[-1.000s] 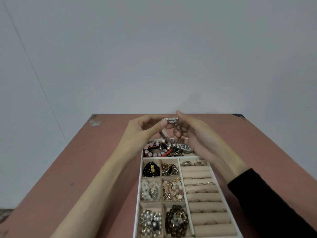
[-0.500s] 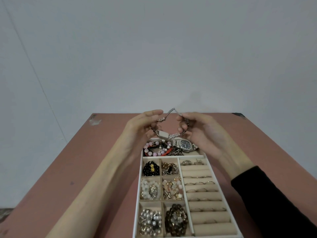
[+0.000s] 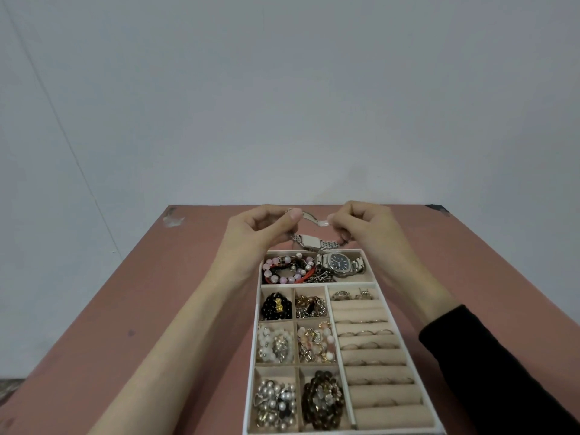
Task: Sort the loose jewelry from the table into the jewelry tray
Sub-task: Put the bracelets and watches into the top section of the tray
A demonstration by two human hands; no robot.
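A reddish desk (image 3: 125, 309) carries a white tray (image 3: 255, 350) of small compartments filled with beads, chains and rings. Above the tray's far edge both hands hold a silver watch (image 3: 309, 240) in the air. The left hand (image 3: 254, 233) is curled nearly closed, thumb and forefinger pinching one end of the band. The right hand (image 3: 364, 229) is likewise curled, pinching the other end, so the watch case hangs between them. A second watch (image 3: 340, 262) with a dark dial lies in the tray's far compartment, beside beaded bracelets (image 3: 284, 270).
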